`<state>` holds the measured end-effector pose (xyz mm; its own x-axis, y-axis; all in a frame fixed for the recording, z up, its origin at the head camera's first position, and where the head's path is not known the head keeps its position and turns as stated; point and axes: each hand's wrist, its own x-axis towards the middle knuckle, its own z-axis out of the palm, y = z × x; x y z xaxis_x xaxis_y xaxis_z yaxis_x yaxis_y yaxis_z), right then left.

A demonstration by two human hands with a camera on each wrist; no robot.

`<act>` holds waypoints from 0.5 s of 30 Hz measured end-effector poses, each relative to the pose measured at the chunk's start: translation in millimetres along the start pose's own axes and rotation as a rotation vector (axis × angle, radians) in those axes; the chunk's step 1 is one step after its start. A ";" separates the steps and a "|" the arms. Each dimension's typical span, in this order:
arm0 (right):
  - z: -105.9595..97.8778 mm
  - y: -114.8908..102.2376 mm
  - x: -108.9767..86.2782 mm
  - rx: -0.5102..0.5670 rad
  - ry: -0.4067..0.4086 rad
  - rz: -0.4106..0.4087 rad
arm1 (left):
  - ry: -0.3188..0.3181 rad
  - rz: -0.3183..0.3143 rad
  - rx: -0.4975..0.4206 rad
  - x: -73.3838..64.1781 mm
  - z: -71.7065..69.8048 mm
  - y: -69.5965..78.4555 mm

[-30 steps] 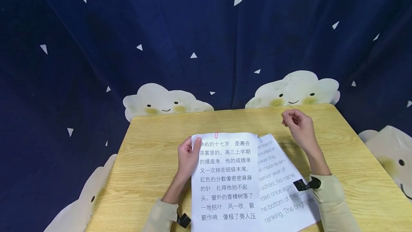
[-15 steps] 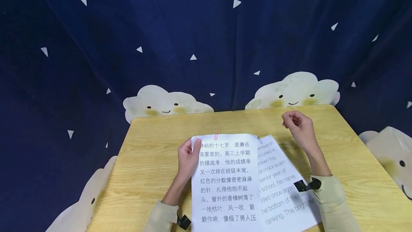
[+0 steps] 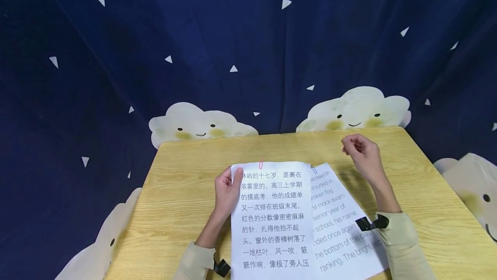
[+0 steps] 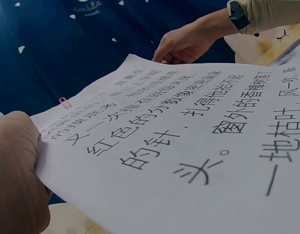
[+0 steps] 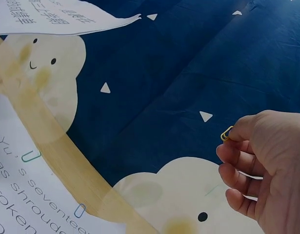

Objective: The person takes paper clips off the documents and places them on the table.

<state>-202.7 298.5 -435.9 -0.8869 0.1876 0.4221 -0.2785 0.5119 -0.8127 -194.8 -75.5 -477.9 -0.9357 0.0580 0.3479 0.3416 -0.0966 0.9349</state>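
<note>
My left hand grips the upper left edge of white paper printed with Chinese text, its thumb on the front. A pink paper clip sits on that paper's top edge. The paper is raised and partly covers English-printed paper on the table. To the right, above the tabletop, my right hand pinches a yellow paper clip between thumb and forefinger. It is apart from both papers. A green paper clip and a blue paper clip are on the English paper's top edge.
Under the papers is a light wooden table; its far edge meets a dark blue curtain with white triangles. Printed smiling clouds line the curtain's lower part. Black camera straps circle both wrists over beige sleeves.
</note>
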 end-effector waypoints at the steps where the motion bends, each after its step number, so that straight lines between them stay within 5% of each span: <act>1: -0.2 0.2 0.4 0.000 -0.002 -0.001 | 0.001 0.003 -0.002 0.1 0.1 0.3; 10: -6.0 3.6 -2.6 -0.012 -0.010 0.026 | 0.004 0.001 -0.005 -0.9 -0.1 -1.6; 15: -9.7 4.1 -4.7 -0.069 -0.007 0.028 | 0.014 -0.018 -0.011 0.7 -3.2 -18.7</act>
<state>-196.1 307.9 -437.3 -0.8965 0.1971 0.3967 -0.2277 0.5631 -0.7944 -202.1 -76.9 -495.3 -0.9428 0.0455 0.3302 0.3241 -0.1062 0.9401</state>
